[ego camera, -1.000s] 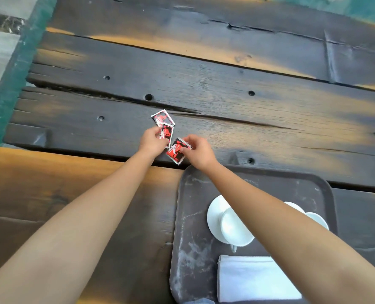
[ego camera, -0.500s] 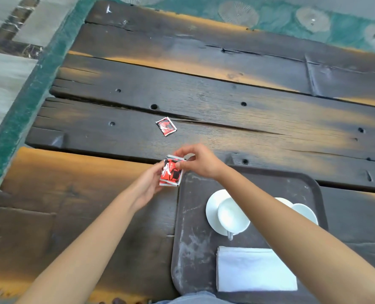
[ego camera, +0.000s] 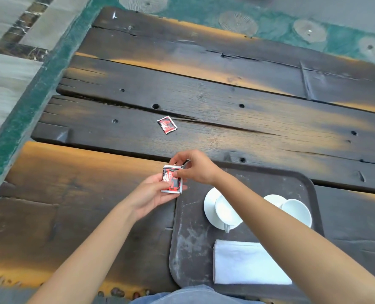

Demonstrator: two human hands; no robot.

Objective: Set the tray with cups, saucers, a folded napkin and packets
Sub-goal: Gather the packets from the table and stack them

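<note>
Tray bears two cups, two saucers, one napkin; both grips hold packets.

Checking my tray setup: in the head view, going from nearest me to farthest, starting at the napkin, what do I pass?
Nearest first: folded napkin → left cup → held packets → loose packet out on the table planks.
</note>
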